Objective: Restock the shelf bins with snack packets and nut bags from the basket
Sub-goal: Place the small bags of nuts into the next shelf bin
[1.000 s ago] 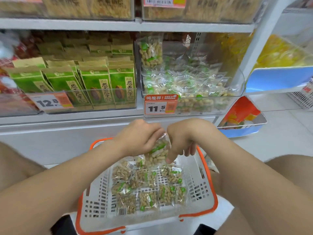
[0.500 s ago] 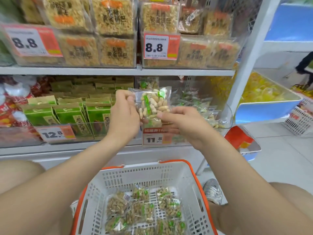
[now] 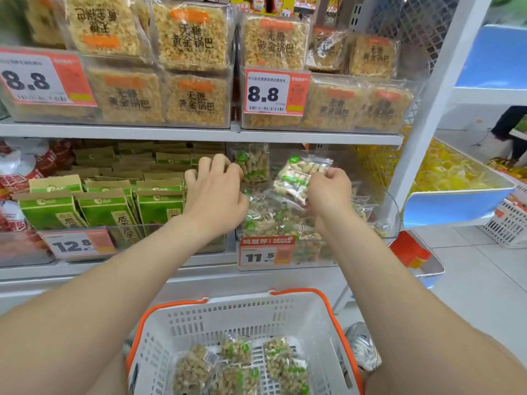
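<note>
My right hand (image 3: 329,192) pinches a clear nut bag (image 3: 299,178) with green print, tilted above the clear shelf bin (image 3: 395,212) that carries the 11.5 price tag (image 3: 266,253). That bin holds several similar nut bags (image 3: 271,220). My left hand (image 3: 216,192) reaches into the bin's left side, its curled fingers against an upright nut bag (image 3: 252,166); its fingertips are hidden. Below, the white basket (image 3: 239,317) with an orange rim holds several more nut bags (image 3: 236,366).
Green seed packets (image 3: 105,206) fill the bin to the left. Rice-crust packs (image 3: 196,38) sit on the shelf above. A blue bin of yellow sweets (image 3: 445,172) juts out at the right, with another white basket (image 3: 507,223) on the floor behind it.
Both hands lifted a nut bag out of the basket up to the shelf bin. My left hand has let go of it and moved to the bin's left side.
</note>
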Available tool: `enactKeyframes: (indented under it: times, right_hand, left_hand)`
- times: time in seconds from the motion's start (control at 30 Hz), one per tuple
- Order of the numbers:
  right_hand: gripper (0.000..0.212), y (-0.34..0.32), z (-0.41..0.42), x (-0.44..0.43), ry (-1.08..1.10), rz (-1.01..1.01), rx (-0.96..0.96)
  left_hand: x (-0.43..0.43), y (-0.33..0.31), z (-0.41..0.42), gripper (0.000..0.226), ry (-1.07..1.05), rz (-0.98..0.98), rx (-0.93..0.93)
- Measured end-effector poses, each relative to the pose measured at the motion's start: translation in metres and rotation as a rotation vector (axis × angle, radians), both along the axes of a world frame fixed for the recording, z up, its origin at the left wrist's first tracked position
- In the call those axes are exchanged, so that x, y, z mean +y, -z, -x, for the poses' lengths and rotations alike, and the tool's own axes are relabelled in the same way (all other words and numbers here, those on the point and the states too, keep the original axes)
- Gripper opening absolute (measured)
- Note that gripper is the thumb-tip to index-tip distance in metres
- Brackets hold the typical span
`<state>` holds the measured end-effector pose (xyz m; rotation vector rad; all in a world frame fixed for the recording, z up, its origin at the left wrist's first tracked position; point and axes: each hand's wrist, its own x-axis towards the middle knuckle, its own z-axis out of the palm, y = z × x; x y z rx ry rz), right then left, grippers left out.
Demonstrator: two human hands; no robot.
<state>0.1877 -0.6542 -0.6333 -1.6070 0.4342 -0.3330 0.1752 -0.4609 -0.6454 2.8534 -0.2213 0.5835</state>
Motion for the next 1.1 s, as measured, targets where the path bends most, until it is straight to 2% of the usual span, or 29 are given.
enactKeyframes:
  times: [0.17, 0.27, 0.4, 0.57, 0.7, 0.87, 1.0, 1.1]
  right_hand:
    - [0.035, 0.006, -0.027, 0.01, -0.095, 0.193, -0.084]
    - [0.03, 0.013, -0.038, 0.023, -0.164, 0.257, -0.132]
    - [0.011, 0.019, -0.044, 0.036, -0.202, 0.44, -0.3]
    - [0.013, 0.027, -0.046, 0.04, -0.138, 0.487, -0.389]
    - [0.012, 0.029, -0.049, 0.037, -0.097, 0.435, -0.359]
    - [0.015, 0.03, -0.057, 0.038, -0.246, 0.592, -0.183]
    - [0.024, 0.025, -0.064, 0.038, -0.199, 0.655, -0.14]
    - [0.023, 0.027, -0.072, 0.038, -0.132, 0.686, -0.092]
  left_hand:
    - [0.001, 0.007, -0.01, 0.05, -0.068, -0.105, 0.179]
    - [0.004, 0.005, -0.014, 0.053, -0.052, -0.122, 0.203]
    - [0.006, 0.006, -0.015, 0.059, -0.037, -0.099, 0.203]
    - [0.007, 0.006, -0.015, 0.058, -0.021, -0.103, 0.182]
    - [0.01, 0.005, -0.013, 0.058, -0.008, -0.087, 0.197]
    - [0.011, 0.004, -0.011, 0.052, 0.008, -0.081, 0.188]
    - [0.008, 0.005, -0.01, 0.052, -0.001, -0.084, 0.171]
    - [0.008, 0.007, -0.011, 0.052, -0.002, -0.082, 0.16]
